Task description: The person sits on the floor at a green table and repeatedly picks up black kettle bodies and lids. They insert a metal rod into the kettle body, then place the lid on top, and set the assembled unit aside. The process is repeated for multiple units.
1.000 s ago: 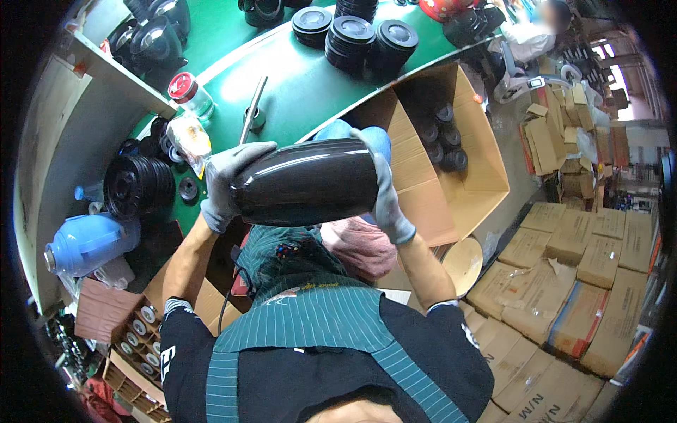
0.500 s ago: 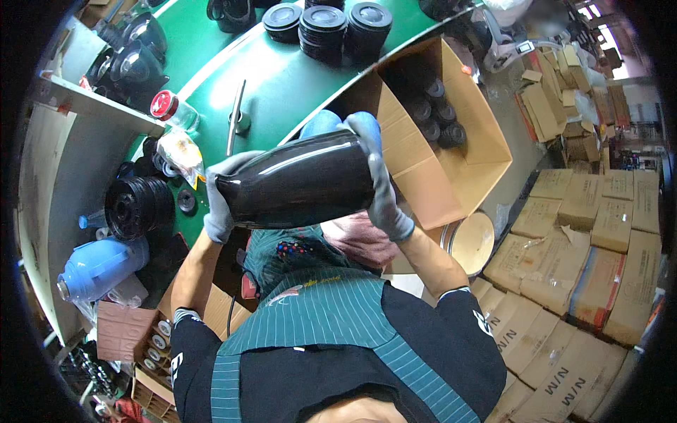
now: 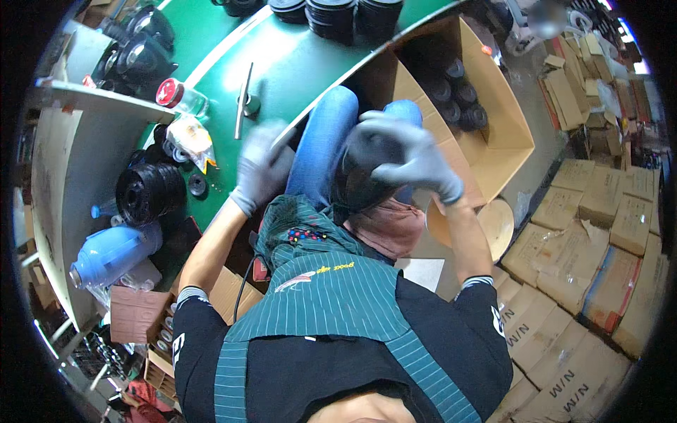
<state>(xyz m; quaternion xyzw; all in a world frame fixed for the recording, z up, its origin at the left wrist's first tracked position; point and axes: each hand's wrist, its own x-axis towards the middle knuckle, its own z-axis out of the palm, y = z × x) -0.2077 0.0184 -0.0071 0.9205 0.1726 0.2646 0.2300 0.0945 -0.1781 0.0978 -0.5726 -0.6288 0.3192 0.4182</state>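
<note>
A glossy black jug body [image 3: 350,178] stands between my knees, its lower part against the apron. My right hand [image 3: 416,155], in a grey glove, curves its fingers over the upper end of the jug body and grips it. Off to the left, apart from the jug body, my left hand [image 3: 261,169] hangs by the green table's edge in a grey glove; motion smears its fingers. Nearest to that hand on the table is a metal rod standing in a small round base [image 3: 247,106].
On the green table [image 3: 289,63] stand stacked black lids [image 3: 331,17], a red-lidded jar [image 3: 185,97], a plastic bag [image 3: 190,141] and black round parts [image 3: 144,194]. A blue jug [image 3: 116,254] lies at left. An open carton [image 3: 504,106] holds black parts; cartons [image 3: 564,261] pile up at right.
The jug body has gone from lying sideways between both hands to upright between my knees. My left hand has let go and moved left; my right hand keeps its grip.
</note>
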